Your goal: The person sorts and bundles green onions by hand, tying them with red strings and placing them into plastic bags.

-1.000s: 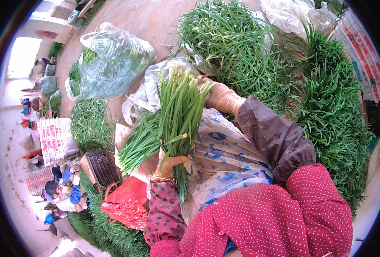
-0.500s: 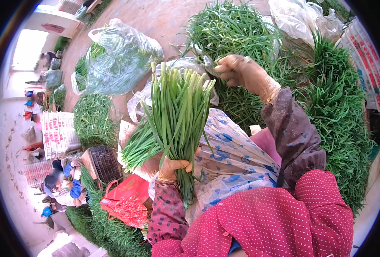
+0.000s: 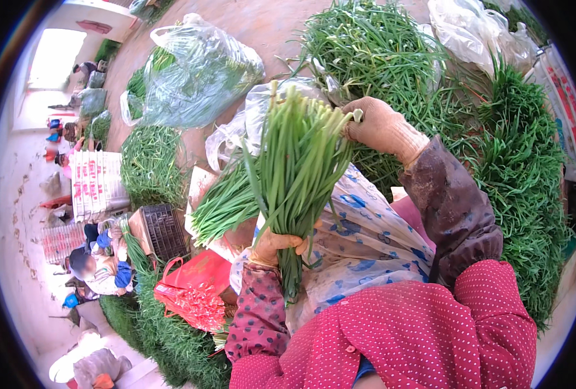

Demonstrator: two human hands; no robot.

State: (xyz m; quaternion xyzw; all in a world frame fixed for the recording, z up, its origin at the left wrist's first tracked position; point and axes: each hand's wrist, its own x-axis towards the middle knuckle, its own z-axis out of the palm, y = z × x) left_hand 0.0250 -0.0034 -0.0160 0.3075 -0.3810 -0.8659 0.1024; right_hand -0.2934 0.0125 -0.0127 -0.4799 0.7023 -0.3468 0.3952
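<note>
A thick bunch of garlic chives (image 3: 301,162) stands upright over my lap, pale cut ends at the top and green leaves hanging below. My left hand (image 3: 278,246), gloved, is wrapped round its lower part. At the bunch's upper right edge is my gloved right hand (image 3: 385,128), its fingers curled in against the stem ends. A small pale bit shows at those fingertips; what they pinch is partly hidden. Behind the bunch, to the left, another lot of chives (image 3: 226,204) lies beside my lap. A plastic apron with a blue pattern (image 3: 372,227) covers my legs.
Loose chives are heaped ahead (image 3: 366,52), and a dense green bank (image 3: 521,181) lines my right. A filled plastic bag (image 3: 200,78) stands far left. Nearer are a dark crate (image 3: 163,230) and a red bag (image 3: 200,279). A person (image 3: 103,262) sits at the left.
My right hand has come down and in to the stem ends, where it was held off to the right before. The bunch stays in my left hand; the view has shifted slightly.
</note>
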